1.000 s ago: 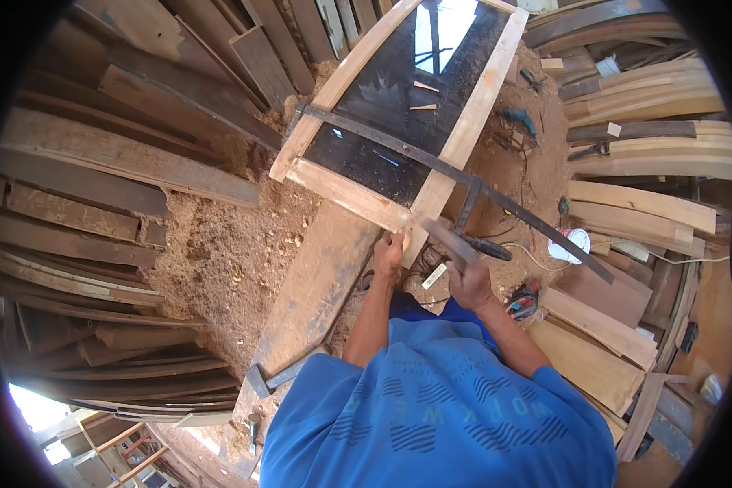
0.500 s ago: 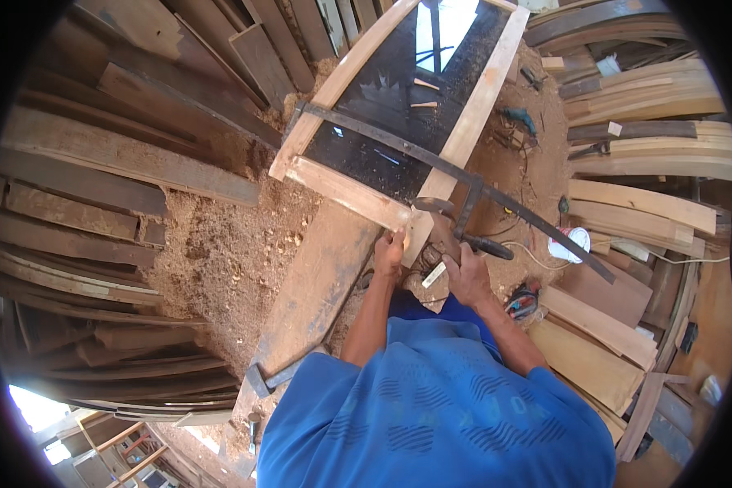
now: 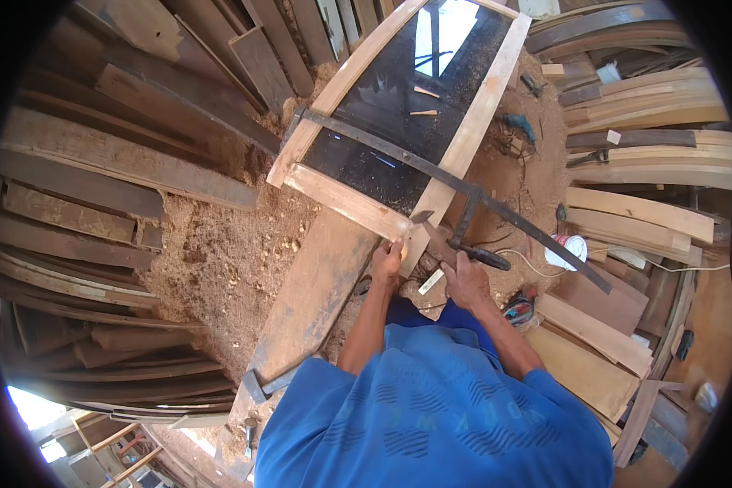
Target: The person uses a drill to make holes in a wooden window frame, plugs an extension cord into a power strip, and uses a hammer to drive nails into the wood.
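Note:
My right hand [image 3: 468, 281] is wrapped round the wooden handle of a hammer [image 3: 437, 241], whose head is over the near right corner of a wooden frame [image 3: 346, 198]. Close by, my left hand [image 3: 387, 262] is at that same corner with its fingers pinched together. What they hold, if anything, is too small to make out. Dark glass [image 3: 382, 134] fills the frame, reflecting a bright window. Across the frame lies a long metal bar clamp [image 3: 398, 153], its dark handle beside my right hand.
Below the frame runs a broad wooden plank [image 3: 305, 293], with another clamp end [image 3: 256, 385] near me. Boards stand stacked at left and right [image 3: 638, 213]. Sawdust covers the floor. At right are a white bucket [image 3: 567, 251], a green power tool [image 3: 519, 124] and cords.
The hammer's head has come down and to the left, closer to the frame corner and my left hand. My left hand stays at the corner.

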